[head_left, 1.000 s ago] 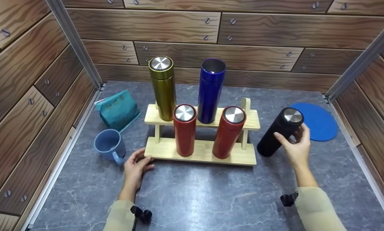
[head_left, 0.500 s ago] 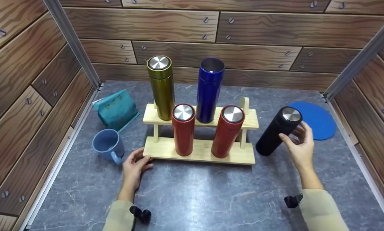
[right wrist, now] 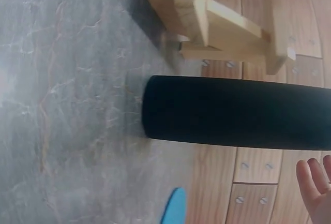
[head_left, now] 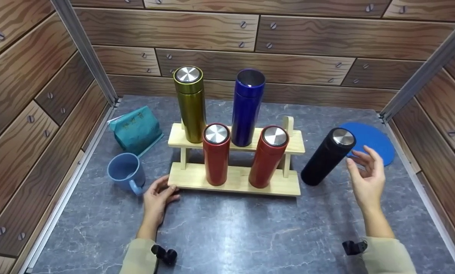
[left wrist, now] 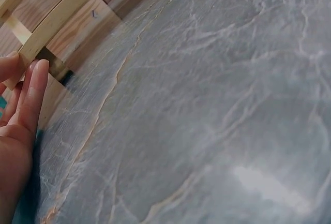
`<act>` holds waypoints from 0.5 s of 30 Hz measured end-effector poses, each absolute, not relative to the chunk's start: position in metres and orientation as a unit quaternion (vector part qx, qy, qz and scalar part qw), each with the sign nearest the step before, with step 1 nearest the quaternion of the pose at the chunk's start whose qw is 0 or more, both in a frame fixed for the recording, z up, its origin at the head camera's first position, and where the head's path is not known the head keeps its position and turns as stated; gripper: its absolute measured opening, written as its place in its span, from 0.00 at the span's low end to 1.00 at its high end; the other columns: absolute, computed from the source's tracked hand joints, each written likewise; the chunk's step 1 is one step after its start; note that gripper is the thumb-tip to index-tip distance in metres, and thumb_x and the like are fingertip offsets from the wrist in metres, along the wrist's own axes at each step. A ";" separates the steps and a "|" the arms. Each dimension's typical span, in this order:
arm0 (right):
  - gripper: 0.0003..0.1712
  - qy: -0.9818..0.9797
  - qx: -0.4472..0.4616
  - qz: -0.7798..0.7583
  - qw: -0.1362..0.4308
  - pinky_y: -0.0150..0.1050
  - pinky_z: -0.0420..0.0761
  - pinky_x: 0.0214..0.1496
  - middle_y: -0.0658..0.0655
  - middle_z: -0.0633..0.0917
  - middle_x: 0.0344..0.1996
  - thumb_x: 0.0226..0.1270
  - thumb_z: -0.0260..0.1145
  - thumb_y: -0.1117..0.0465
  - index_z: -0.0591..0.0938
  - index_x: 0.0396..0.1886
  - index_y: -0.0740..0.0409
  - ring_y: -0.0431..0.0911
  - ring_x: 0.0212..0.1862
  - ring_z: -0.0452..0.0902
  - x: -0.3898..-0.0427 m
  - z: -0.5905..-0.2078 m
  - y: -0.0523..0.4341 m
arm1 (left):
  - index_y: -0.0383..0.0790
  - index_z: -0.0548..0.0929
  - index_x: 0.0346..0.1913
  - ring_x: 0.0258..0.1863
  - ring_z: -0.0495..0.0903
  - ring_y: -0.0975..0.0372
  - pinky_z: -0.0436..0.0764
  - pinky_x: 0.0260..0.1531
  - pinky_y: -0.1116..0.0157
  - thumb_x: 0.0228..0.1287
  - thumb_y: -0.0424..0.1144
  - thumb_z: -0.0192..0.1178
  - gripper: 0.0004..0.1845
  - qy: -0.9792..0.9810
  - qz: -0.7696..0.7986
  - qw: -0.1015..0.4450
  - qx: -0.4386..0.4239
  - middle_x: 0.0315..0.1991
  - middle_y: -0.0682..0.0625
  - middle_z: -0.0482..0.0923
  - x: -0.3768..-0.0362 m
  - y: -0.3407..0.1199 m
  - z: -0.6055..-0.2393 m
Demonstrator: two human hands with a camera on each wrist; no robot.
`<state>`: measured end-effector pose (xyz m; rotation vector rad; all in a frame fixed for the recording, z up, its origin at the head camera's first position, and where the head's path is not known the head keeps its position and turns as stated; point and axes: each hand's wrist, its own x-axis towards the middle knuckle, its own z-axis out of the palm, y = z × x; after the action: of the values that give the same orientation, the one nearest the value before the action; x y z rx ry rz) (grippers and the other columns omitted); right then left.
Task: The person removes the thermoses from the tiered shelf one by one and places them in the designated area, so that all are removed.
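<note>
My left hand (head_left: 156, 201) grips the front left corner of a two-tier wooden rack (head_left: 180, 177), thumb on top and fingers below. In the left wrist view those fingers (left wrist: 32, 94) show under the board's edge. To the right of the rack a black thermos (head_left: 322, 160) stands upright on the table. My right hand (head_left: 368, 182) is just right of it, fingers loosely bent, apart from it and holding nothing. On the lower shelf stand two red thermoses, a left one (head_left: 216, 160) and a right one (head_left: 267, 160). The upper shelf bears a gold thermos (head_left: 191, 110) and a blue thermos (head_left: 246, 114).
A blue mug (head_left: 126, 171) stands left of my left hand, with a teal pouch (head_left: 136, 129) behind it. Behind the black thermos lies a round blue mat (head_left: 376, 140). Wood-patterned walls (head_left: 212, 30) enclose the grey marbled table (head_left: 227, 236) at the back and sides.
My right hand has let go of the black thermos and drawn back to the right. The thermos stays standing in place. My left hand keeps its grip on the rack.
</note>
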<state>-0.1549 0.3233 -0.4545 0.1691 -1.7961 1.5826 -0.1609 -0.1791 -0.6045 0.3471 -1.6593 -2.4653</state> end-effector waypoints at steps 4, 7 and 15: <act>0.25 -0.677 0.075 0.627 0.377 0.27 0.80 0.39 0.68 0.79 0.43 0.56 0.60 0.80 0.70 0.56 0.75 0.49 0.44 0.77 -0.149 -0.446 0.321 | 0.29 0.73 0.56 0.35 0.81 0.51 0.86 0.30 0.53 0.53 0.23 0.65 0.25 -0.555 -0.820 0.074 0.120 0.45 0.37 0.74 -0.161 -0.179 -0.605; 0.23 -0.665 0.076 0.631 0.391 0.27 0.80 0.40 0.66 0.80 0.42 0.56 0.60 0.81 0.71 0.54 0.75 0.50 0.44 0.77 -0.146 -0.441 0.321 | 0.30 0.73 0.56 0.35 0.81 0.51 0.86 0.30 0.53 0.53 0.23 0.64 0.25 -0.555 -0.820 0.074 0.121 0.46 0.37 0.74 -0.161 -0.179 -0.604; 0.23 -0.670 0.087 0.610 0.414 0.31 0.79 0.41 0.68 0.79 0.44 0.56 0.59 0.82 0.71 0.54 0.76 0.51 0.45 0.76 -0.138 -0.429 0.319 | 0.30 0.73 0.57 0.36 0.81 0.51 0.86 0.31 0.53 0.53 0.24 0.65 0.26 -0.553 -0.822 0.073 0.118 0.46 0.37 0.73 -0.160 -0.179 -0.604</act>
<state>-0.1383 0.3189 -0.4295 0.2180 -1.6851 1.5331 -0.1600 -0.1790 -0.6040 0.3535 -1.6604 -2.4668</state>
